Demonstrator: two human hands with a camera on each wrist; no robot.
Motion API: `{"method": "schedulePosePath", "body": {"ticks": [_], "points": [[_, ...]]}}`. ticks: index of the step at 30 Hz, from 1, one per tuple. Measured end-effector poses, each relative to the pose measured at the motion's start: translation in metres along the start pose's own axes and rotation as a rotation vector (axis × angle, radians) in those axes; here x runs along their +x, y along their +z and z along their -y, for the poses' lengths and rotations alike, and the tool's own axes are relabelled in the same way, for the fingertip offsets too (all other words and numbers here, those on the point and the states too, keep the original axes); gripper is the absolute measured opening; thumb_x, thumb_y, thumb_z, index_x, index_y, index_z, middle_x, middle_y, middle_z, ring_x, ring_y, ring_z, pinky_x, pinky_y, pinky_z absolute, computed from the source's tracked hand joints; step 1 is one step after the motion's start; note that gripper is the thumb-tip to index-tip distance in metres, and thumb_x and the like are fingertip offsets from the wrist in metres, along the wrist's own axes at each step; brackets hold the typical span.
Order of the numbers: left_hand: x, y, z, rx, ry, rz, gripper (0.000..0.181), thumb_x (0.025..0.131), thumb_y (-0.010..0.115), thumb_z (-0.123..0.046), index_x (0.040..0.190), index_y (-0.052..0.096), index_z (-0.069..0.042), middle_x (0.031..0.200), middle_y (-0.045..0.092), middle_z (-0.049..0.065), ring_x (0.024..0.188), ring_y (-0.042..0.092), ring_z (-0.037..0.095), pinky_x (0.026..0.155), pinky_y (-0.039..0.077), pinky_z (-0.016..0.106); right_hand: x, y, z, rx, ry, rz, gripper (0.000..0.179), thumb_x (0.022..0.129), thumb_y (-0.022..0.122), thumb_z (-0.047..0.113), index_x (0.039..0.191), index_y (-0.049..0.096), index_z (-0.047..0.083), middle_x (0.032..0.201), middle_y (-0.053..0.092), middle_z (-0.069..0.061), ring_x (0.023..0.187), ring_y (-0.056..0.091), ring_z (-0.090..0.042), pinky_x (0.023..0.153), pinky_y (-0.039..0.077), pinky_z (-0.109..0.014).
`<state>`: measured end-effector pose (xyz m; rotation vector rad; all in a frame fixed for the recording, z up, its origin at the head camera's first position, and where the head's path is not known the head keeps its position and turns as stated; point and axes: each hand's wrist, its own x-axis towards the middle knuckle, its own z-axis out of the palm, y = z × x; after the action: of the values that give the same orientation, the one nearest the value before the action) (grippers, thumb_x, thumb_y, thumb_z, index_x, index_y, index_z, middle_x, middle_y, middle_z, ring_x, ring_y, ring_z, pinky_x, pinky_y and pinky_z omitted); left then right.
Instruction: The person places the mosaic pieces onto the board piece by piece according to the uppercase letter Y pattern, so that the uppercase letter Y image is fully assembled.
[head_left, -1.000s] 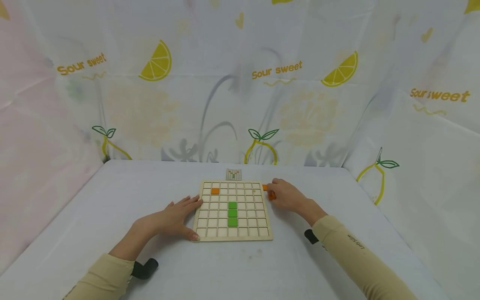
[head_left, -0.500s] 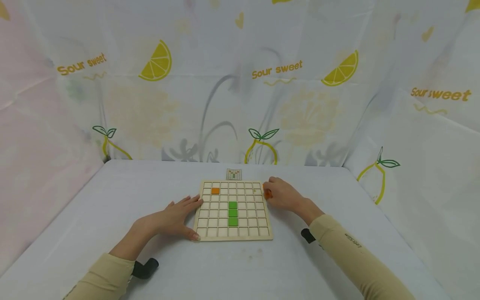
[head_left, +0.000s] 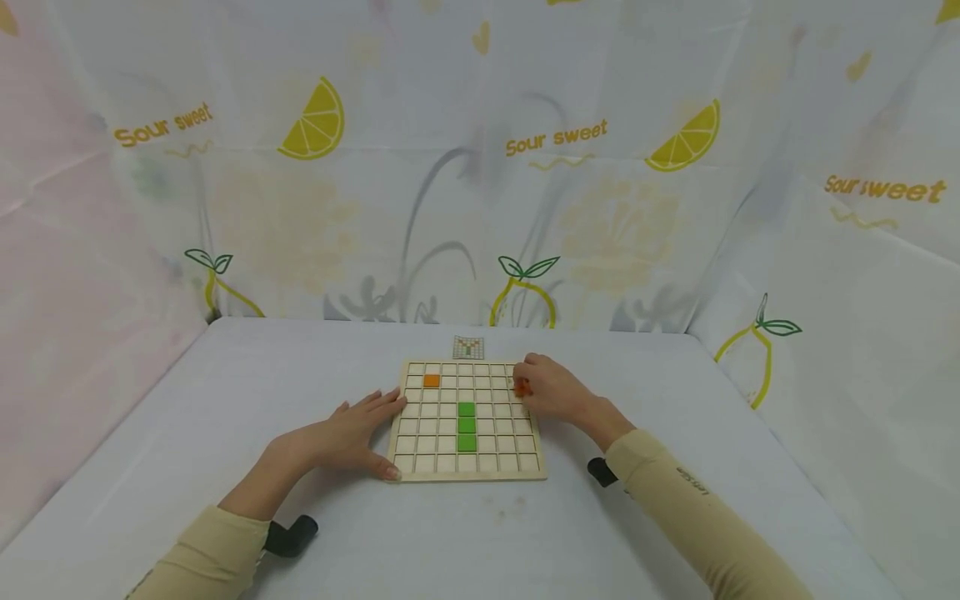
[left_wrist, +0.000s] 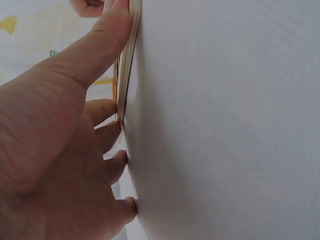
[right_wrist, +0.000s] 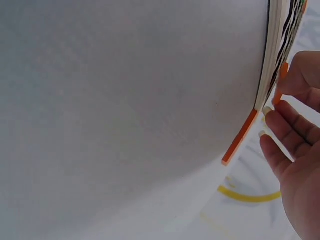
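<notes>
A square wooden grid board lies on the white table. My left hand rests along its left side, fingers spread, the thumb at the near left corner. Above the board's right edge, my right hand pinches an orange tile between thumb and fingers; the hand partly hides it in the head view. On the board sit one orange tile at the upper left and three green tiles in a column at the middle.
Beyond the board's far edge lies a small pattern card. In the right wrist view, more orange tile edges show on the table beside the board. A printed cloth backdrop stands behind the table.
My right hand has moved left from beside the board to over its right edge, carrying the orange tile. The left hand has stayed in place.
</notes>
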<state>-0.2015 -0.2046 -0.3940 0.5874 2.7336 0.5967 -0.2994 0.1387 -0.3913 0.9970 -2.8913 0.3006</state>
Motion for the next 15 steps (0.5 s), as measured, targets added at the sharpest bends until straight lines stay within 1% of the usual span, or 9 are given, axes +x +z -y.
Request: {"method": "schedulePosePath", "body": {"ticks": [9,15], "points": [[-0.001,-0.001,-0.002,-0.003,-0.002,0.003,0.114,0.071,0.08,-0.06,0.157,0.027,-0.008,0.167,0.018,0.014,0.153,0.012,0.043,0.116,0.009,0.074,0.003,0.0,0.009,0.046,0.03,0.019,0.018,0.08,0.064,0.0,0.089,0.063,0.016,0.088,0.052,0.002,0.081,0.047,-0.015,0.073,0.042,-0.029],[-0.001,-0.002,-0.003,-0.003,-0.001,0.003,0.114,0.071,0.081,-0.059,0.157,0.027,-0.007,0.166,0.019,0.015,0.153,0.013,0.044,0.116,0.009,0.074,0.004,-0.001,0.013,0.071,-0.03,-0.011,0.017,0.081,0.062,-0.002,0.09,0.064,0.013,0.089,0.054,0.0,0.079,0.047,-0.015,0.072,0.043,-0.029]]}}
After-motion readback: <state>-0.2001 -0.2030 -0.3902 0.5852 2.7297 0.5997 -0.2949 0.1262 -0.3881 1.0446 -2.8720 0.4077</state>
